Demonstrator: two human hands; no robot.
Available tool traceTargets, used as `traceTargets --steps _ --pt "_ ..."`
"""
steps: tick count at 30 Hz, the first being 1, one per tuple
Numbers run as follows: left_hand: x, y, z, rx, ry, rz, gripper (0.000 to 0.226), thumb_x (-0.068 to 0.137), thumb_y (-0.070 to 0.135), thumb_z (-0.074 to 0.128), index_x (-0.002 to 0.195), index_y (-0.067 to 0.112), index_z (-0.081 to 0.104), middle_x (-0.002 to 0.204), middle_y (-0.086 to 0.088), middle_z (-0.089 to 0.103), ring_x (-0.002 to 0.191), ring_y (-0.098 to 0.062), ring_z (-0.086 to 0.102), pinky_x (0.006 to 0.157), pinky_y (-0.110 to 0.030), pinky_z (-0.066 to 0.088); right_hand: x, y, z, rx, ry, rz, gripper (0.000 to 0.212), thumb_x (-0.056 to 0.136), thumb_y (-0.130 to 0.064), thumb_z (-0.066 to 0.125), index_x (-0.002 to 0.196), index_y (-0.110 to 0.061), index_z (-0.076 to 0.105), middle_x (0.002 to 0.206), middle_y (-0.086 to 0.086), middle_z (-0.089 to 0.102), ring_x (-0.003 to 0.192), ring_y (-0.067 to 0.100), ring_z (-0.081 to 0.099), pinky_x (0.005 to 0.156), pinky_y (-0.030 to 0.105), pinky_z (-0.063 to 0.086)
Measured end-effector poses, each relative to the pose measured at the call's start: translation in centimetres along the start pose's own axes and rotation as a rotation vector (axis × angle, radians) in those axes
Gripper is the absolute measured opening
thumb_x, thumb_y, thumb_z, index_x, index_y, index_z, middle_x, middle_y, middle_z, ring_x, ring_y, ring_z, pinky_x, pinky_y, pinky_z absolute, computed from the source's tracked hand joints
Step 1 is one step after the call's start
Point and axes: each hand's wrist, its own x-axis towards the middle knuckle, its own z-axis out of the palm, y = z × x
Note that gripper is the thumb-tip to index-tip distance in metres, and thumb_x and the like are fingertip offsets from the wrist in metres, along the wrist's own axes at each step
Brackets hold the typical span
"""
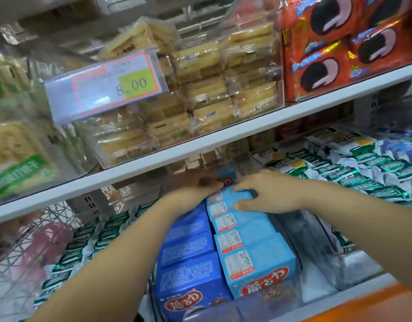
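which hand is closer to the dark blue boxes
Left. The left hand reaches over the back end of the dark blue boxes; the right hand grips a light blue box beside them.

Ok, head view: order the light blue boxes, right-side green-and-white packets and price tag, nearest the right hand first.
1. light blue boxes: gripped by the right hand.
2. green-and-white packets: just right, same shelf.
3. price tag: upper shelf, far left.

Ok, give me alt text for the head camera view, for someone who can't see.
A person's right hand grips a light blue cardboard box far back in a row on a lower shelf, while the left hand reaches beside it, its grip lost in shadow. Dark blue cardboard boxes stand alongside; clear bins of wrapped yellow cakes sit above.
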Motion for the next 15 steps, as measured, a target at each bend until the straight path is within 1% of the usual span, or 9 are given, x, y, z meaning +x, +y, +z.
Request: traceTargets --steps 2,4,6,8,11,12,15 --pt "1.0 -0.6 -0.2 0.067 0.130 -0.005 0.034 0.093 0.039 0.058 0.124 0.026 0.061 0.126 0.009 0.059 0.108 -0.007 0.054 0.081 -0.011 0.036 -0.1 -0.1 -0.2 -0.025 0.003 0.002 0.064 0.089 -0.060 0.044 0.144 -0.028 0.037 0.153 -0.010 0.030 0.140 0.021 0.027 0.113 0.037 0.026" --pt "1.9 -1.1 -0.1 0.108 0.160 -0.038 0.035 0.094 0.039 0.057 0.126 0.027 0.059 0.130 0.005 0.059 0.117 -0.013 0.055 0.089 -0.020 0.039 -0.3 -0.2 -0.2 -0.041 0.003 0.005 0.062 0.090 -0.060 0.043 0.145 -0.030 0.036 0.153 -0.012 0.028 0.140 0.021 0.026 0.113 0.036 0.024" --pt "2.5 -1.2 0.0 0.169 0.107 -0.072 0.041 0.093 0.038 0.059 0.131 0.025 0.055 0.133 0.001 0.057 0.120 -0.019 0.053 0.093 -0.026 0.041 -0.5 -0.4 -0.2 -0.048 0.003 0.007 0.063 0.090 -0.062 0.041 0.145 -0.033 0.034 0.154 -0.013 0.027 0.139 0.021 0.025 0.113 0.038 0.023" --pt "2.8 -1.2 0.2 0.215 0.036 -0.092 0.048 0.091 0.038 0.062 0.135 0.022 0.050 0.135 -0.002 0.054 0.121 -0.020 0.051 0.096 -0.028 0.041 -0.5 -0.4 -0.2 -0.062 0.008 0.000 0.063 0.089 -0.062 0.040 0.145 -0.034 0.033 0.154 -0.013 0.027 0.139 0.021 0.026 0.113 0.038 0.023" --pt "3.7 -1.3 0.2 0.252 0.001 -0.110 0.056 0.085 0.046 0.065 0.134 0.023 0.050 0.135 -0.003 0.053 0.120 -0.022 0.051 0.101 -0.037 0.043 -0.4 -0.5 -0.1 -0.075 0.023 -0.004 0.063 0.089 -0.063 0.039 0.145 -0.035 0.033 0.154 -0.013 0.026 0.139 0.021 0.026 0.113 0.037 0.022" --pt "3.9 -1.3 0.2 0.291 -0.011 -0.102 0.056 0.085 0.048 0.065 0.133 0.023 0.052 0.134 -0.003 0.054 0.119 -0.023 0.051 0.101 -0.037 0.043 -0.4 -0.5 0.0 -0.077 0.026 -0.005 0.062 0.089 -0.063 0.039 0.145 -0.036 0.033 0.154 -0.014 0.025 0.139 0.020 0.026 0.113 0.037 0.021" --pt "4.2 -1.2 0.0 0.365 -0.041 -0.065 0.048 0.086 0.047 0.063 0.128 0.025 0.058 0.128 -0.004 0.055 0.114 -0.023 0.052 0.094 -0.032 0.042 -0.4 -0.3 0.1 -0.081 0.035 -0.010 0.062 0.089 -0.064 0.038 0.144 -0.037 0.033 0.154 -0.015 0.025 0.140 0.018 0.025 0.113 0.036 0.020"
